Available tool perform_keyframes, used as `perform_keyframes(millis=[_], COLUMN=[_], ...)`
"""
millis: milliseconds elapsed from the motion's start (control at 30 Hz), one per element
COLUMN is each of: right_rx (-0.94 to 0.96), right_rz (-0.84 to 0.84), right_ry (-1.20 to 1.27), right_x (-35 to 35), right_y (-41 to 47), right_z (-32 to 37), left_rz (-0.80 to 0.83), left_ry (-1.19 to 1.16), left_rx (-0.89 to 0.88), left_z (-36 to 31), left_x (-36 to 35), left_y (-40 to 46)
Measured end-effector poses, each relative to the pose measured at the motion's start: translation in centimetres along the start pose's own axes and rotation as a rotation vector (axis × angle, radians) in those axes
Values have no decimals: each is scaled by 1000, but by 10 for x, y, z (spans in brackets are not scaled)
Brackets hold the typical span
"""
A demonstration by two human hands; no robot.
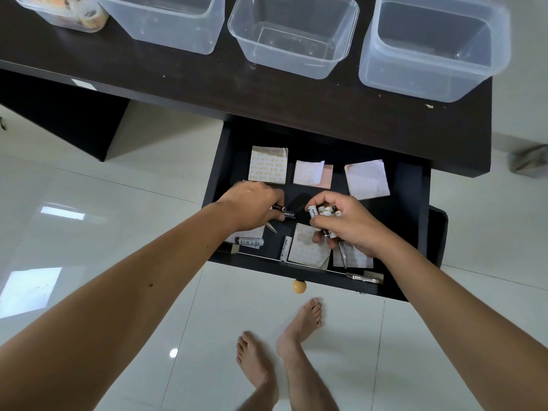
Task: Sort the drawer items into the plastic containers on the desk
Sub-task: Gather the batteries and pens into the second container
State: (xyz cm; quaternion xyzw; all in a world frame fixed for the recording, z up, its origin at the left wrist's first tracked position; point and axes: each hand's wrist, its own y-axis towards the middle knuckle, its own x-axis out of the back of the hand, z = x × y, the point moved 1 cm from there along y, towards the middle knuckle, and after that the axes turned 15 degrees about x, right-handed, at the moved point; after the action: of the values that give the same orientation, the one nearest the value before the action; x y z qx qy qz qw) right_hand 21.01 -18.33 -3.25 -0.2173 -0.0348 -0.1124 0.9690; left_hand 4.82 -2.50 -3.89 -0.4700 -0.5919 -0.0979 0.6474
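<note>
While both hands work mid-frame in the drawer (410,185):
Left hand (252,204): fingers pinch a dark battery (287,215).
Right hand (350,221): fingers clamped round several batteries (324,213).
Tubs (292,34): along the top edge.

Batteries (324,215) and patterned paper squares (268,165) lie in the open drawer (410,185).

Low in the frame's middle, a white battery (286,248) in the drawer (415,185) reads partly "…light"; other battery print is unreadable.
</note>
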Motion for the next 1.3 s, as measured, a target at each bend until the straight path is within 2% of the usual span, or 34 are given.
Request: perform_keyframes(millis=[333,533,700,867,1000,1167,1300], right_rx=[21,34,14,24,88,319,381], right_rz=[51,85,134,131,182,392,536], right_ry=[29,111,103,62,-192,-612,-869], right_x=[2,-6,-11,-11,-12,-20,-30], right_y=[0,0,3,5,5,14,20], right_z=[-2,3,6,4,6,3,-2], left_rz=[25,172,213,274,288,311,280], left_ry=[-558,-1097,-1324,-1505,-1573,-1711,-1728], left_rx=[-5,97,59,133,176,207,158], left_z=[0,1,6,6,8,10,14], left_x=[-3,1,7,6,4,6,5], left_y=[-12,-25,-32,-32,-32,-33,-32])
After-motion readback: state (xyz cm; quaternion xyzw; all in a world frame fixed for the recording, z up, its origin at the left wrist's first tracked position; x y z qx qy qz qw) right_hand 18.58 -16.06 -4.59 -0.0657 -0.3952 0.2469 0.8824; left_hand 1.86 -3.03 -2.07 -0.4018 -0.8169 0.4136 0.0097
